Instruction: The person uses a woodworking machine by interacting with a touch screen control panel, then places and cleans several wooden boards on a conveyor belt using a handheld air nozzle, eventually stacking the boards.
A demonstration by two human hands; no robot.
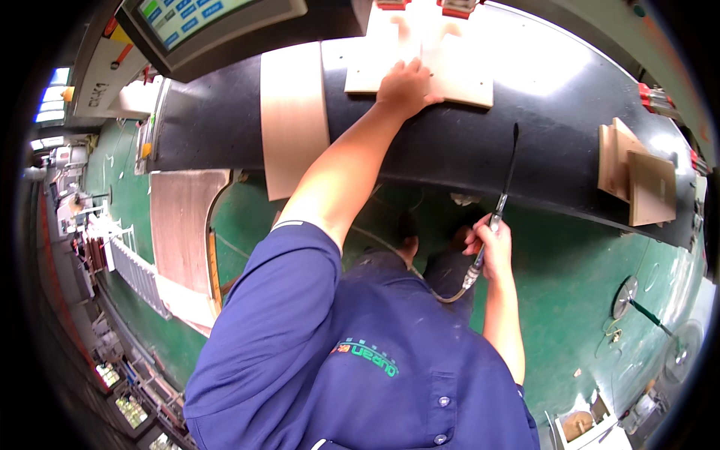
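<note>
Black worktable [562,161] above green floor [555,300]. Touchscreen [191,22] with blue labelled buttons; green lettering [367,358] on blue shirt [292,367]. One long board [292,112] left, at least three small boards [652,187] right. Hands apart: left hand [406,90] spread flat on drilled pale panel [465,82]; right hand [493,244] gripping one air blow gun [501,204], tip near panel.

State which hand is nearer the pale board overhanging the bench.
Left: the left hand lies right of the pale board; the right hand, gripping a thin tool, is farther right.

The screen [196,21] is cut off up top — and I lose the pale wood [466,88] in glare beyond the left hand [406,88].
</note>
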